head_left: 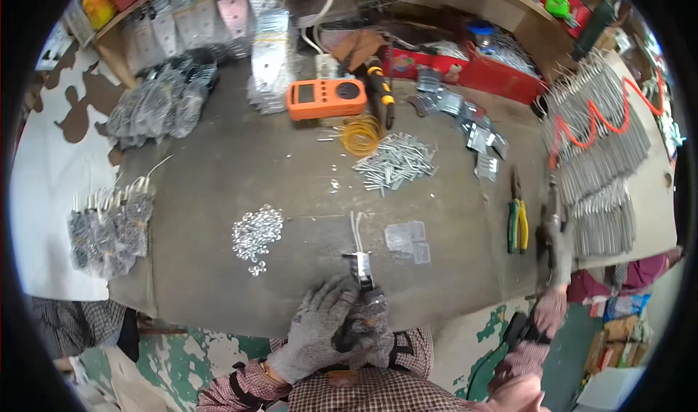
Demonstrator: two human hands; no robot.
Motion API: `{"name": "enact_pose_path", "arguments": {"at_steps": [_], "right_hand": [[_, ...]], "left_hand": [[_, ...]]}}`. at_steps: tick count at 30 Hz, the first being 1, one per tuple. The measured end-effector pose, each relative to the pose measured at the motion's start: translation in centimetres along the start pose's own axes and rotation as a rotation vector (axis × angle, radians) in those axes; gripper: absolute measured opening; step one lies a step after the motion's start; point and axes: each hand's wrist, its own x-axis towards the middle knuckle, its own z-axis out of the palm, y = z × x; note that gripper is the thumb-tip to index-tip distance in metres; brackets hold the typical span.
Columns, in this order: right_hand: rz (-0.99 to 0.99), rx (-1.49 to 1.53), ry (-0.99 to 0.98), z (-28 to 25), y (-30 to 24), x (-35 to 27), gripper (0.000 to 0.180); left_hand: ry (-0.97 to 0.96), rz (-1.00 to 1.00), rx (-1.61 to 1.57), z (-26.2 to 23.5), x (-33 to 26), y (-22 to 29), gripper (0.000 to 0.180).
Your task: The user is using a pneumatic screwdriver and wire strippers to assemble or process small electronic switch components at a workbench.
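My left hand (316, 332), in a grey glove, is closed round a bubble-wrapped dark part (369, 321) at the table's near edge. A black-and-silver connector (361, 267) with two pale wires sticks out of the wrap, away from me. My right hand (558, 256), also gloved, is stretched out to the far right. Its fingers, somewhat blurred, are round a slim grey tool (554, 198) that stands beneath a red coiled hose (592, 125). Pliers (518, 219) with green and yellow handles lie to the left of that hand.
Small clear pieces (256, 234), metal pins (395, 161) and clear flat squares (408, 241) lie on the table. Behind are an orange multimeter (327, 98), a screwdriver (379, 85) and a red box (502, 74). Wrapped parts (109, 230) sit left; grey tubes (600, 165) are stacked right.
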Motion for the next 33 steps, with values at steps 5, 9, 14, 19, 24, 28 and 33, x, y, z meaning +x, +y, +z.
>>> {"name": "enact_pose_path", "arguments": {"at_steps": [5, 9, 14, 19, 24, 28, 33], "right_hand": [[0.181, 1.455, -0.108, 6.8, -10.6, -8.8, 0.074], [0.240, 2.063, -0.670, 11.6, -10.7, -10.8, 0.081], [0.206, 1.408, -0.180, 15.8, -13.2, -15.4, 0.085], [0.078, 1.881, -0.700, 14.3, -15.3, -15.5, 0.092], [0.115, 1.936, -0.599, 14.8, -15.8, -16.9, 0.056], [0.444, 2.112, -0.411, 16.9, -14.6, -17.0, 0.045], [0.534, 1.986, -0.276, 17.0, -13.6, -17.1, 0.035]], "left_hand": [[-0.019, -0.049, -0.033, 0.1, -0.4, 0.4, 0.094], [0.026, -0.034, -0.003, 0.3, -0.3, 0.4, 0.095], [-0.051, -0.077, 0.016, 0.4, 0.2, 0.6, 0.095], [-0.073, -0.058, 0.038, 0.0, 0.0, 0.3, 0.094], [-0.053, -0.051, 0.043, 0.4, -0.4, 0.4, 0.093], [-0.027, -0.035, 0.018, 0.5, 0.0, 0.3, 0.091], [0.000, -0.008, 0.046, 0.6, -0.3, 0.3, 0.087]]}}
